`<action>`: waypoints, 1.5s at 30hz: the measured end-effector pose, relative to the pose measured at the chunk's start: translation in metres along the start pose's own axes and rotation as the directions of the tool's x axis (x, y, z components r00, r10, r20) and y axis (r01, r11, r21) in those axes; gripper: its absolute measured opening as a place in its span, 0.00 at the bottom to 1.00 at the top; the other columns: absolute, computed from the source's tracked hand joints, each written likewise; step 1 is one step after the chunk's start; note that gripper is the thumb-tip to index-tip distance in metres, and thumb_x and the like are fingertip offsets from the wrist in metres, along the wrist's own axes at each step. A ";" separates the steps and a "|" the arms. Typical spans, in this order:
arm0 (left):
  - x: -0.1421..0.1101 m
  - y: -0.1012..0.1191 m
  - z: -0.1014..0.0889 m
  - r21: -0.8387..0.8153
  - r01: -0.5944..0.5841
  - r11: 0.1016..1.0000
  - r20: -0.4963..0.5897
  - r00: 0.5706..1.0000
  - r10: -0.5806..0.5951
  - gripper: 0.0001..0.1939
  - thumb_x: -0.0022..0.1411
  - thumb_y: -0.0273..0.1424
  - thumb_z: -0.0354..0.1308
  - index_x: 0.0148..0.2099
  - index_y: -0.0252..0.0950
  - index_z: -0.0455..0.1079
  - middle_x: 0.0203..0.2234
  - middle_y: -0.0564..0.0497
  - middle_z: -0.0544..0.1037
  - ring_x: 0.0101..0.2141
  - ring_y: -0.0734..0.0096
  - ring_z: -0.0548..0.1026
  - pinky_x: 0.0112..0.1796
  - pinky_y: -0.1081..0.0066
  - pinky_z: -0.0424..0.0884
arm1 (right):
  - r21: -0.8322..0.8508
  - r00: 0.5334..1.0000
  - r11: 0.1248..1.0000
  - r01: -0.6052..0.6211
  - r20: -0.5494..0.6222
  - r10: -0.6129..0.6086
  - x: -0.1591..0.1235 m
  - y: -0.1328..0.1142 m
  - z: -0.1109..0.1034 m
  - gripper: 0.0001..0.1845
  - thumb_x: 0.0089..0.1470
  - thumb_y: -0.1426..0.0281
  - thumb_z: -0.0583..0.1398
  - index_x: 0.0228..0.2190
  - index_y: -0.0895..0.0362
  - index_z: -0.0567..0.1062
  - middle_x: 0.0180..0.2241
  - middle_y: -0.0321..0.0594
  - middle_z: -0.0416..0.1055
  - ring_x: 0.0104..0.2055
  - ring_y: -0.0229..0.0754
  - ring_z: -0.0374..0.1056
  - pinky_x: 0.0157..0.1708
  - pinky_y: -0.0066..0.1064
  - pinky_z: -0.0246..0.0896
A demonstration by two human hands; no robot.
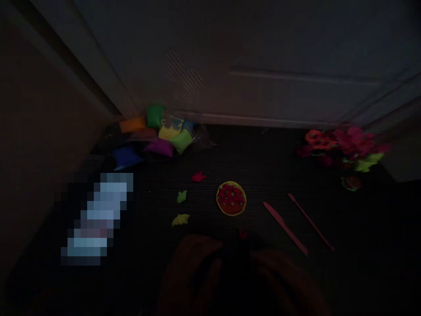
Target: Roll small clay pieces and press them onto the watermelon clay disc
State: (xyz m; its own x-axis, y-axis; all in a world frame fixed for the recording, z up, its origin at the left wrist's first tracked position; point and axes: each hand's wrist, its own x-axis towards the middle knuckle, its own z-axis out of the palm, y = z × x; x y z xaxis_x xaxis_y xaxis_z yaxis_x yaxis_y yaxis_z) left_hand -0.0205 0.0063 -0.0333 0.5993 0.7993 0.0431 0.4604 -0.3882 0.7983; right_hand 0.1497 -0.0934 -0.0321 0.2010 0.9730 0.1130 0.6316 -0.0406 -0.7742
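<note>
The scene is very dark. At the bottom centre, my left hand (192, 272) is low over the dark table, fingers curved and its thumb apart from them. Across a dark gap, my right hand (286, 276) points inward with its fingers loosely bent and a little apart. I see nothing held in either hand. Just beyond the fingertips lies a small red piece of modelling clay (242, 234). Farther off is a round, pizza-like clay disc (231, 199) with a yellow rim and red and green bits on top. A pink clay knife (285, 228) lies beyond my right hand.
Left of the disc lie a red clay scrap (198, 177), a green one (181, 196) and a yellow one (180, 219). A thin pink stick (311, 221) is at right. Colourful clay packets (159, 147), a bright blurred-out phone-like object (97, 219) and bright clay shapes (353, 145) line the edges.
</note>
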 end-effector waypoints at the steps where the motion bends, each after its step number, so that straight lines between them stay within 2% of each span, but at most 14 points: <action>1: 0.001 0.000 0.001 -0.013 0.020 1.000 -0.020 1.000 -0.020 0.10 0.53 0.30 0.53 0.39 0.44 0.68 0.34 0.53 0.74 0.35 0.69 0.71 0.36 0.69 0.70 | 0.013 1.000 0.999 -0.029 -0.011 0.029 0.001 -0.001 0.001 0.13 0.52 0.72 0.53 0.41 0.50 0.68 0.35 0.34 0.72 0.35 0.33 0.69 0.33 0.20 0.65; 3: 0.003 0.003 0.001 -0.044 0.064 0.997 -0.039 0.997 -0.066 0.09 0.53 0.30 0.52 0.38 0.42 0.69 0.34 0.52 0.74 0.36 0.69 0.71 0.38 0.69 0.68 | 0.045 0.993 0.994 -0.099 -0.056 0.102 0.002 -0.005 0.004 0.11 0.54 0.70 0.50 0.37 0.52 0.70 0.33 0.35 0.72 0.34 0.33 0.69 0.32 0.21 0.64; 6: 0.006 0.007 0.000 -0.116 0.085 0.990 -0.080 0.992 -0.095 0.09 0.53 0.32 0.51 0.37 0.40 0.70 0.34 0.51 0.74 0.36 0.68 0.71 0.38 0.69 0.67 | 0.061 0.988 0.991 -0.121 -0.087 0.126 0.002 -0.007 0.009 0.08 0.49 0.64 0.55 0.26 0.55 0.70 0.26 0.36 0.71 0.29 0.36 0.68 0.28 0.24 0.64; 9: 0.007 0.008 -0.001 -0.186 0.069 0.980 -0.091 0.992 -0.087 0.09 0.54 0.32 0.50 0.36 0.38 0.70 0.33 0.50 0.74 0.36 0.68 0.71 0.38 0.69 0.66 | 0.034 0.986 0.993 -0.115 -0.114 0.118 0.003 -0.007 0.011 0.10 0.47 0.63 0.57 0.22 0.57 0.67 0.22 0.35 0.68 0.26 0.36 0.65 0.24 0.25 0.62; 13: 0.007 0.008 -0.001 -0.232 0.057 0.971 -0.101 0.991 -0.082 0.10 0.54 0.33 0.50 0.36 0.36 0.70 0.33 0.50 0.74 0.36 0.69 0.71 0.37 0.70 0.66 | -0.123 0.995 0.991 0.050 -0.077 -0.059 0.005 -0.008 0.015 0.09 0.54 0.68 0.50 0.30 0.57 0.69 0.30 0.38 0.69 0.33 0.36 0.66 0.33 0.26 0.61; 16: 0.007 0.007 0.001 -0.235 0.022 0.972 -0.132 0.990 -0.054 0.10 0.54 0.32 0.50 0.36 0.35 0.70 0.33 0.50 0.74 0.36 0.69 0.71 0.38 0.70 0.65 | -0.214 0.990 0.970 0.115 -0.051 -0.129 0.004 -0.010 0.022 0.09 0.54 0.70 0.51 0.29 0.57 0.69 0.29 0.39 0.69 0.34 0.37 0.65 0.35 0.28 0.60; 20: 0.006 0.007 0.003 -0.227 0.001 0.974 -0.157 0.987 -0.038 0.09 0.54 0.31 0.50 0.35 0.35 0.70 0.32 0.50 0.74 0.36 0.70 0.71 0.38 0.70 0.65 | -0.312 0.989 0.942 0.127 -0.037 -0.145 0.002 -0.013 0.031 0.06 0.50 0.68 0.55 0.25 0.58 0.69 0.26 0.40 0.67 0.32 0.42 0.63 0.33 0.34 0.59; 25: 0.005 0.008 0.002 -0.220 -0.005 0.975 -0.171 0.985 -0.034 0.09 0.54 0.31 0.50 0.34 0.35 0.70 0.32 0.50 0.74 0.36 0.70 0.70 0.38 0.70 0.65 | -0.380 0.987 0.916 0.132 -0.033 -0.156 0.001 -0.012 0.033 0.07 0.48 0.66 0.57 0.26 0.57 0.69 0.27 0.39 0.67 0.32 0.42 0.63 0.33 0.34 0.58; 32: 0.005 0.009 0.001 -0.222 -0.017 0.975 -0.168 0.986 -0.021 0.08 0.53 0.31 0.51 0.34 0.36 0.70 0.32 0.51 0.74 0.35 0.70 0.70 0.38 0.71 0.65 | -0.425 0.982 0.891 0.158 -0.027 -0.188 -0.009 -0.007 0.028 0.16 0.52 0.65 0.52 0.41 0.59 0.67 0.33 0.44 0.67 0.37 0.43 0.61 0.36 0.34 0.57; 35: 0.005 0.007 0.002 -0.225 -0.018 0.974 -0.170 0.985 -0.021 0.08 0.53 0.31 0.51 0.34 0.37 0.70 0.32 0.52 0.74 0.35 0.70 0.70 0.38 0.71 0.65 | -0.520 0.974 0.830 0.203 0.019 -0.226 -0.017 -0.009 0.024 0.19 0.53 0.64 0.51 0.46 0.55 0.65 0.35 0.44 0.66 0.36 0.43 0.60 0.35 0.35 0.55; 39: 0.006 0.004 0.003 -0.231 -0.014 0.973 -0.151 0.988 -0.021 0.09 0.54 0.32 0.51 0.34 0.36 0.70 0.31 0.51 0.74 0.35 0.70 0.70 0.37 0.71 0.65 | -0.647 0.970 0.728 0.225 0.079 -0.229 -0.025 -0.014 0.023 0.20 0.51 0.62 0.53 0.47 0.48 0.65 0.38 0.44 0.65 0.36 0.44 0.59 0.36 0.36 0.51; 45: 0.008 0.000 0.006 -0.245 -0.010 0.969 -0.138 0.990 -0.025 0.09 0.55 0.32 0.50 0.36 0.36 0.70 0.33 0.51 0.74 0.36 0.71 0.70 0.38 0.72 0.64 | -0.664 0.980 0.722 0.192 0.091 -0.177 -0.023 -0.018 0.024 0.21 0.50 0.60 0.52 0.48 0.47 0.63 0.40 0.44 0.65 0.38 0.46 0.58 0.36 0.38 0.50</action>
State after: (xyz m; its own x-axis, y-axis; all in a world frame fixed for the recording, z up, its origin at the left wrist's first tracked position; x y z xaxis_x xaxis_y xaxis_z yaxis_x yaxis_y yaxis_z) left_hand -0.0123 0.0100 -0.0368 0.4913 0.8645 0.1060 0.2798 -0.2719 0.9207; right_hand 0.1157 -0.1099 -0.0357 0.0171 0.9813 0.1916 0.9923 0.0069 -0.1240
